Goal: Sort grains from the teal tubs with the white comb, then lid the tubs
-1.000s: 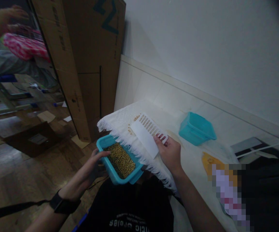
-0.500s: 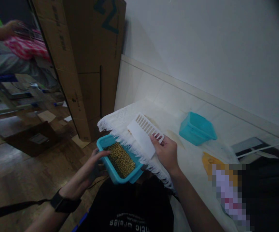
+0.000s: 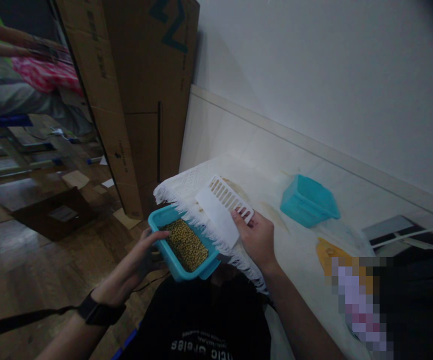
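My left hand [image 3: 141,257] grips the near left side of a teal plastic container [image 3: 170,264], thumb over its rim. Small yellow-green beans [image 3: 189,246] fill much of it. The container is held at the table's edge, against the fringe of a white cloth [image 3: 181,184]. In my right hand [image 3: 258,241] is a white plastic scraper [image 3: 216,216] with a row of slots along one side, pinched at its near end. It lies low over the cloth, its lower edge close to the container. A few beans show on the cloth by the scraper's far end.
A second teal container [image 3: 308,204] stands on the white table near the wall. An orange-yellow item [image 3: 331,250] and a dark object lie to the right. A tall cardboard box [image 3: 145,75] rises at the left. Beyond it are another person's arms [image 3: 10,42] and a pink-white cloth.
The container has risen slightly in the view and the scraper has shifted a little left. Both grips stay the same. A second arm of the other person now shows.
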Motion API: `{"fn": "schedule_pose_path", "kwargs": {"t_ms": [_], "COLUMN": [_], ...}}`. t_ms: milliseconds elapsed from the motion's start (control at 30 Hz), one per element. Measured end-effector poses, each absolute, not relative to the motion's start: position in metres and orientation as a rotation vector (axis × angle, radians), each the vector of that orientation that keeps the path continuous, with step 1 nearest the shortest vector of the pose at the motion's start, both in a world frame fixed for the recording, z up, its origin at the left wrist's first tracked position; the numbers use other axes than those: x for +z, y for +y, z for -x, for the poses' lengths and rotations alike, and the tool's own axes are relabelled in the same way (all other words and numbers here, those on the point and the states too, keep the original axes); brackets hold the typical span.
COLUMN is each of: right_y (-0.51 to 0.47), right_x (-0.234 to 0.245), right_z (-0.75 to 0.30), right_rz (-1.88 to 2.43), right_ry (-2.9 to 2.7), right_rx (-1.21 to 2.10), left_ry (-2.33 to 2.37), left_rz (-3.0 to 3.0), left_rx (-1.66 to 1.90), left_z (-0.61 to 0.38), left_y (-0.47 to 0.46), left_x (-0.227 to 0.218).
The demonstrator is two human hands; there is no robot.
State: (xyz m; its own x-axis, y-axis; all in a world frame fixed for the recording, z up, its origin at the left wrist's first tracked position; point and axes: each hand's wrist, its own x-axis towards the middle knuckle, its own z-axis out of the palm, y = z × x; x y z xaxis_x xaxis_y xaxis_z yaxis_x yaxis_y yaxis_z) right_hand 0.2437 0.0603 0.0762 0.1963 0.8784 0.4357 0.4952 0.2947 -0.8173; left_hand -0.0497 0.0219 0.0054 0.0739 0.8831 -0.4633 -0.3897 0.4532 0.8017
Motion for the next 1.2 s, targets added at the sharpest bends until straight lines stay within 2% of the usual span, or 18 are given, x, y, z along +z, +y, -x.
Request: {"fn": "schedule_pose_path", "kwargs": {"t_ms": [433,900,1200], "right_y": [0.057,0.045,0.074], "right_x": [0.074,0.073,0.081], "right_z": [-0.235,-0.233,-0.268], "right_rz": [1.337,1.308,1.394], "right_ry": [-1.446,-1.459,-1.383], "right_rx": [0.440,0.469,0.294], "left_ry": [1.165,1.144,1.133], "left_rz": [-0.489,-0.516,-0.507], "left_rx": [1.013,1.021,1.020], "left_z": [0.051,0.047,0.050], "left_y": [0.029,0.024,0.027], "left_x": [-0.003,0.015,0.003]}}
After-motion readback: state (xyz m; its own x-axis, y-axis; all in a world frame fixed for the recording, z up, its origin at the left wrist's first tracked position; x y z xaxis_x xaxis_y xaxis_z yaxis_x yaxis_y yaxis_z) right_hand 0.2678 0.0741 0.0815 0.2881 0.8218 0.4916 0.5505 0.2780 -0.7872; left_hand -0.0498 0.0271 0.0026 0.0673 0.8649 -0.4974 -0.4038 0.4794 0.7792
